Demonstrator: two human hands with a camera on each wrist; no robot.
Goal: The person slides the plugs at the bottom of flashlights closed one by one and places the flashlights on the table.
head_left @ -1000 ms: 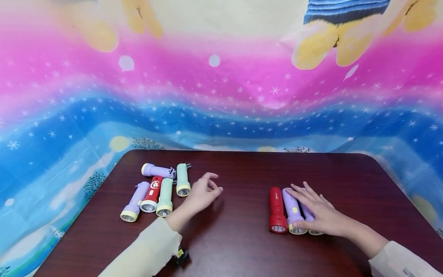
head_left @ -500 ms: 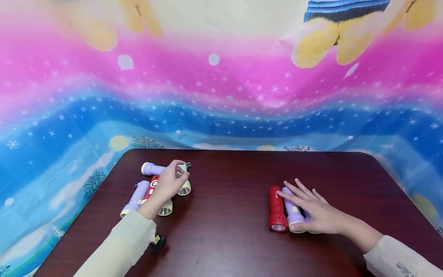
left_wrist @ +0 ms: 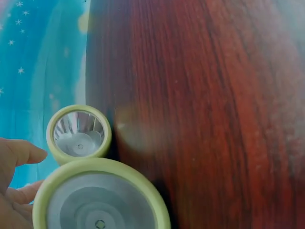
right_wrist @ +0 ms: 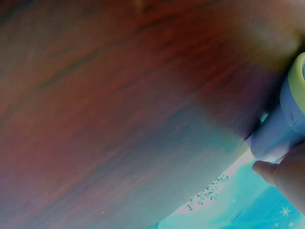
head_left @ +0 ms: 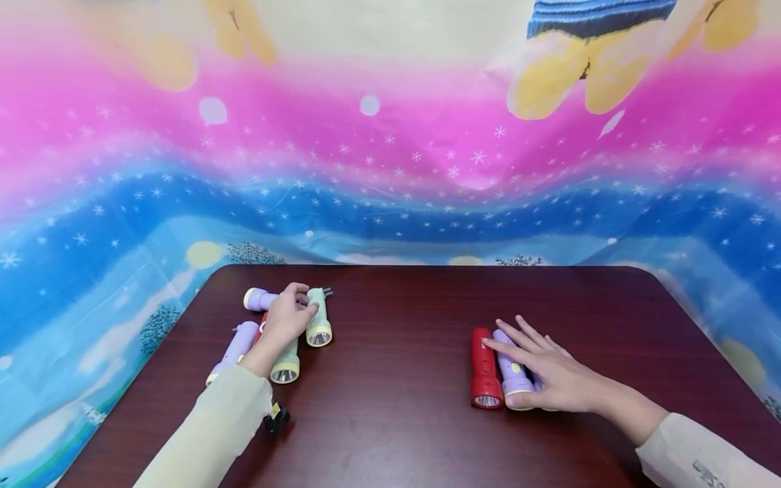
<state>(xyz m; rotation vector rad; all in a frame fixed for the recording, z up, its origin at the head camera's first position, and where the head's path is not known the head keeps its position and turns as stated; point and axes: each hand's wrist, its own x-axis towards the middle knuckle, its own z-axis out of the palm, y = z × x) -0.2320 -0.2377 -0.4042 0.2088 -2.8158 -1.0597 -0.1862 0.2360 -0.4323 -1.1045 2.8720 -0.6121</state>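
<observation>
My left hand (head_left: 288,317) is over the flashlight group at the left, fingers bent; its grip is hidden, so I cannot tell what it holds. Under it lie a mint flashlight (head_left: 285,366), a red flashlight mostly covered, and a purple flashlight (head_left: 259,299) behind. Another mint flashlight (head_left: 318,318) with plug prongs lies by the thumb. In the left wrist view the two mint flashlights' lenses (left_wrist: 78,133) face the camera. At the right, my right hand (head_left: 558,376) spreads its fingers over a purple flashlight (head_left: 511,359), fingertips reaching a red flashlight (head_left: 486,369). Another purple flashlight is mostly hidden beneath.
One more purple flashlight (head_left: 238,349) lies at the group's left edge, by the left sleeve (head_left: 213,427). The dark wooden table (head_left: 390,420) runs between the two groups. A patterned cloth backdrop (head_left: 390,169) hangs behind the table's back edge.
My left hand has moved left from beside the back mint flashlight to over the group. My right hand has shifted slightly left, its fingers now reaching the red flashlight.
</observation>
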